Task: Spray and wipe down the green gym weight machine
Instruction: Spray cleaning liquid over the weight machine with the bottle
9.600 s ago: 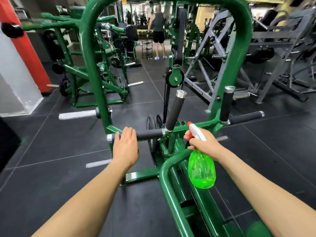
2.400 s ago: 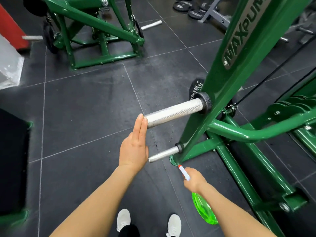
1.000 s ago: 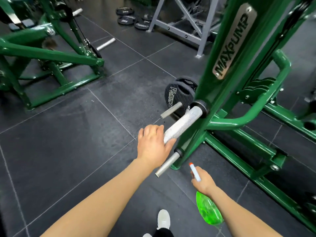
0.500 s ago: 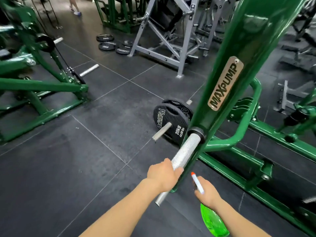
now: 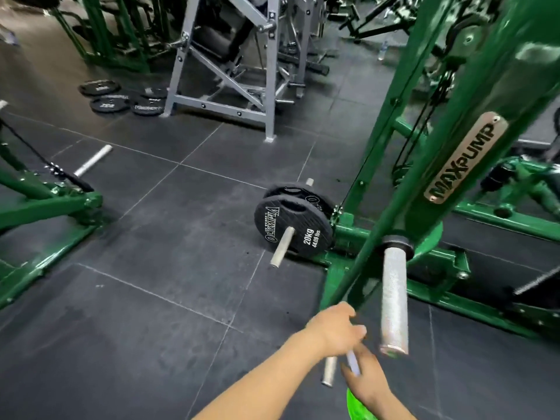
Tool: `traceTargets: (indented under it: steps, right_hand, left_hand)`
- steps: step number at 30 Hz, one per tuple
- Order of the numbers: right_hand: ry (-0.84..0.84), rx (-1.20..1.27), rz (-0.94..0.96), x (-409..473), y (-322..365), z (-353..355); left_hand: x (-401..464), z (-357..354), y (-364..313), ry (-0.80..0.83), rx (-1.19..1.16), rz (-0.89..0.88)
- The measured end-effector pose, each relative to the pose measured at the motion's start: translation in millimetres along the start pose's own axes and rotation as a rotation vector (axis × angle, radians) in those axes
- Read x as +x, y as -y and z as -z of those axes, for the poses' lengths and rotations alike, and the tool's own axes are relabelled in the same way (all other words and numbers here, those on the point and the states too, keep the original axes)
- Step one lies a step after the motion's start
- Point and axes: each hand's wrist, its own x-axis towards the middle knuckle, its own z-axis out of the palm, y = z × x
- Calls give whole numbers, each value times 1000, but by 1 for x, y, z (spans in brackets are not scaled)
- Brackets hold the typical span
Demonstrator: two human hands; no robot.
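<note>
**Left hand off the big peg, now down by the small one**

Head view: vs half a sec ago, left hand (image 5: 336,327) has slid off the knurled peg (image 5: 394,301) & dropped toward the thin lower peg (image 5: 329,370); blurred, so can't tell if fingers curl round it or just brush it. Right hand (image 5: 368,380) low at frame bottom, fingers wrapped on the green spray bottle (image 5: 359,406), white nozzle up. Green machine (image 5: 472,95) rises at right, 20kg plate (image 5: 292,227) on its base peg. Likely means big peg is wiped, small peg next; no cloth visible
</note>
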Motion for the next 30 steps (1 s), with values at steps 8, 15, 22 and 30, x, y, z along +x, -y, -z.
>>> traceTargets:
  steps: [8, 15, 22, 30]
  right_hand:
    - [-104, 97, 29, 7, 80, -45]
    - [-109, 61, -34, 54, 112, -68]
    - [-72, 85, -50, 133, 133, -97]
    - [34, 10, -142, 261, 138, -134]
  left_hand:
    - [-26, 88, 122, -180, 51, 208]
    - [-22, 107, 199, -253, -88, 318]
    - [23, 131, 250, -199, -75, 333]
    - [148, 175, 276, 3, 94, 266]
